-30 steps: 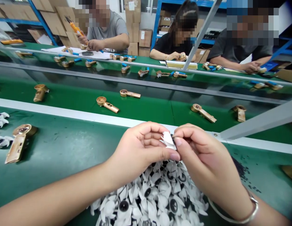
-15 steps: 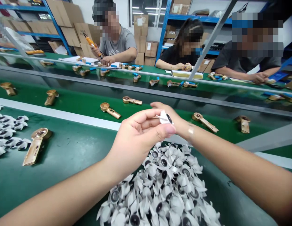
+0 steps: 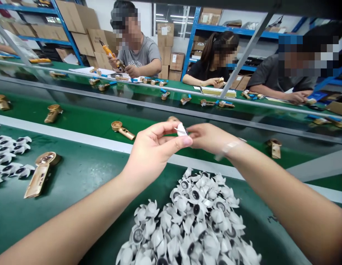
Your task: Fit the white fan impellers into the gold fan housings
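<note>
On the green conveyor belt (image 3: 63, 209), a heap of white finned parts (image 3: 187, 221) lies at six o'clock. The left hand (image 3: 157, 147) pinches one white finned part (image 3: 182, 129) at twelve o'clock, while the right hand (image 3: 211, 138) meets it, its grip unclear. The part looks light and thin, best held by its rim.

Two hands (image 3: 157, 149), one white piece (image 3: 182, 129), three seated co-workers (image 3: 139, 55).
</note>
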`<state>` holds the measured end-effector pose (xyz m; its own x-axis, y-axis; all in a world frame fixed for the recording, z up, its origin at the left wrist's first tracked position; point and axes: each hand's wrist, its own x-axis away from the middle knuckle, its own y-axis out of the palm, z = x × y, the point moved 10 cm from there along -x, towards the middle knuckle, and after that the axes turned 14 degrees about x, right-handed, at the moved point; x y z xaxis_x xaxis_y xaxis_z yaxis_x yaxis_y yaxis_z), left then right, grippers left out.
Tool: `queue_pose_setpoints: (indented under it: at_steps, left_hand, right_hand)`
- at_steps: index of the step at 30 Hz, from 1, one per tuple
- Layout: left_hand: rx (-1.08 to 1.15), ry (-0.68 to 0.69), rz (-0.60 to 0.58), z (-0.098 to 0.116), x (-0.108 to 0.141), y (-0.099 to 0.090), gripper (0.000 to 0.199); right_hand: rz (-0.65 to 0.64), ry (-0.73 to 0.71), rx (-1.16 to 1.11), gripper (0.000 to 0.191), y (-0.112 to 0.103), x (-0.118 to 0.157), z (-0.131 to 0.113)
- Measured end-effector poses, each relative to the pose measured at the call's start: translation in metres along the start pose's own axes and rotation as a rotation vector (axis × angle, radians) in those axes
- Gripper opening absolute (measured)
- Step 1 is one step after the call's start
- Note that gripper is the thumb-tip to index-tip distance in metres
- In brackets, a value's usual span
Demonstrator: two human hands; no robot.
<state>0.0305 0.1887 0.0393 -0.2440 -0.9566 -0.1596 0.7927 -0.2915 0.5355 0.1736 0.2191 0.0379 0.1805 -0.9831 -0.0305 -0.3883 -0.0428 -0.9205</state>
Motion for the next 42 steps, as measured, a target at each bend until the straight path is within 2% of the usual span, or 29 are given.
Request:
queue_pose_setpoints:
  at_steps: [2,4,6,8,14,19,23,28,31,35,38,40,42]
  left_hand:
    - [0.001,-0.016,-0.003,-0.009,0.001,0.002,0.035]
    - [0.019,-0.033,-0.015,-0.018,0.004,0.006,0.035]
    - [0.047,-0.053,-0.039,-0.026,0.008,0.012,0.035]
    - [0.070,-0.071,-0.059,-0.031,0.012,0.017,0.034]
    - [0.077,-0.080,-0.113,-0.035,0.020,0.021,0.034]
    - [0.046,-0.118,-0.106,-0.039,0.018,0.018,0.030]
    - [0.019,-0.178,-0.111,-0.043,0.018,0.018,0.024]
    - [0.040,-0.265,-0.106,-0.050,0.020,0.014,0.015]
    - [0.053,-0.373,-0.079,-0.059,0.022,0.009,0.018]
    - [0.064,-0.461,-0.063,-0.064,0.026,0.008,0.021]
    - [0.084,-0.388,-0.063,-0.057,0.025,0.011,0.016]
    - [0.099,-0.294,-0.041,-0.048,0.024,0.012,0.021]
    - [0.109,-0.273,-0.020,-0.045,0.025,0.013,0.024]
  right_hand:
    - [-0.053,0.064,-0.113,0.018,0.001,0.035,0.016]
    - [-0.117,0.156,-0.303,0.023,0.012,0.072,0.027]
    - [-0.173,0.206,-0.431,0.021,0.028,0.099,0.026]
    - [-0.196,0.190,-0.415,0.018,0.039,0.113,0.019]
    - [0.003,-0.019,-0.044,0.012,0.030,0.109,0.001]
    - [0.067,-0.106,0.073,0.005,0.026,0.109,-0.001]
    - [0.121,-0.184,0.169,0.009,0.023,0.109,-0.006]
    - [0.221,-0.243,0.420,0.011,0.017,0.112,-0.008]
    - [0.209,-0.306,0.523,0.011,0.017,0.115,-0.011]
    - [0.177,-0.337,0.531,0.013,0.018,0.118,-0.012]
    - [0.162,-0.326,0.518,0.013,0.019,0.118,-0.013]
    - [0.130,-0.314,0.474,0.013,0.024,0.117,-0.013]
    - [0.100,-0.297,0.443,0.012,0.028,0.117,-0.013]
